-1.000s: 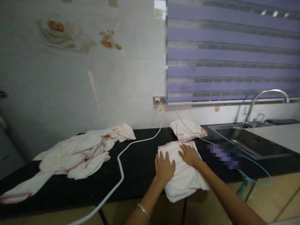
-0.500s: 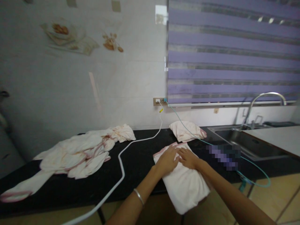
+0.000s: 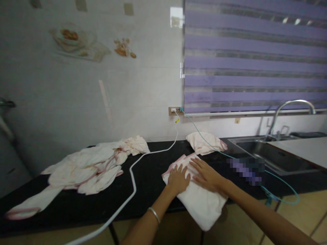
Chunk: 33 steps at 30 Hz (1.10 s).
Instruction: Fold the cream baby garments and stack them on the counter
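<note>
A folded white cloth with pink edging (image 3: pixel 204 211) lies on the black counter and hangs over its front edge. My left hand (image 3: pixel 178 179) rests on its upper left part, fingers spread, a silver bangle on the wrist. Flat across its upper right part lies my right hand (image 3: pixel 206 175), fingers stretched toward the left. Behind it, near the wall, sits another folded white cloth (image 3: pixel 204 143). Several crumpled white cloths with pink borders (image 3: pixel 87 166) are heaped on the left side.
A thick white cable (image 3: pixel 133 177) crosses the black counter (image 3: pixel 102 209) from the wall socket (image 3: pixel 175 111). A thin teal cable (image 3: pixel 200 134) passes over the rear cloth to a blurred purple item (image 3: pixel 245 172). The steel sink (image 3: pixel 273 158) and tap (image 3: pixel 274 119) are at the right.
My hands have moved apart on the cloth: the left slid leftward, the right shifted rightward and flattened. The cloth's upper left corner now spreads slightly farther left.
</note>
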### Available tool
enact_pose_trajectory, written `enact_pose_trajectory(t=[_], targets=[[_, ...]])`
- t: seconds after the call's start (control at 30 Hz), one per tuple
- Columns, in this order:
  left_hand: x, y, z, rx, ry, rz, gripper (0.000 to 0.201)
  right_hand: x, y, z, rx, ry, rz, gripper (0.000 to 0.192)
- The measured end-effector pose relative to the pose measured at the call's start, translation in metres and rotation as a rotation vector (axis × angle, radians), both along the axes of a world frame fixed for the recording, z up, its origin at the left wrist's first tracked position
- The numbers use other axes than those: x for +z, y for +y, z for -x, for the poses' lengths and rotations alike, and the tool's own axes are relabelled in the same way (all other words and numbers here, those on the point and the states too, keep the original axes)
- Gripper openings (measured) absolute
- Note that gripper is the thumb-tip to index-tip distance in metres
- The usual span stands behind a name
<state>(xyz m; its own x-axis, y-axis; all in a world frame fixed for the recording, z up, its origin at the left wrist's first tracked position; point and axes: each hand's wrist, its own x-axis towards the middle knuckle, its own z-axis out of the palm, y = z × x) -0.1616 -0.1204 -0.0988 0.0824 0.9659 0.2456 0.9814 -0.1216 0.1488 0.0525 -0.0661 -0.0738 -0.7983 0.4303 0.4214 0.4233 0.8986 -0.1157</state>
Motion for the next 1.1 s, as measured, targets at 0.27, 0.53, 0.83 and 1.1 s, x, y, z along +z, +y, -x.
enact_pose_trajectory(t=[0.27, 0.53, 0.83, 1.1], targets=[[0.003, -0.007, 0.051, 0.397, 0.013, 0.096, 0.067, -0.01, -0.06, -0.03, 0.279, -0.22, 0.201, 0.128], [0.021, -0.022, 0.087, 0.025, -0.045, -0.1, 0.055, -0.033, -0.057, -0.019, 0.139, -0.084, 0.253, 0.13], [0.039, -0.076, 0.164, -0.465, -0.06, 0.168, 0.089, -0.025, -0.062, -0.009, 0.08, -0.104, 0.296, 0.111], [0.053, -0.1, 0.163, -0.516, -0.023, 0.246, 0.11, -0.034, -0.065, -0.013, 0.101, -0.045, 0.209, 0.096]])
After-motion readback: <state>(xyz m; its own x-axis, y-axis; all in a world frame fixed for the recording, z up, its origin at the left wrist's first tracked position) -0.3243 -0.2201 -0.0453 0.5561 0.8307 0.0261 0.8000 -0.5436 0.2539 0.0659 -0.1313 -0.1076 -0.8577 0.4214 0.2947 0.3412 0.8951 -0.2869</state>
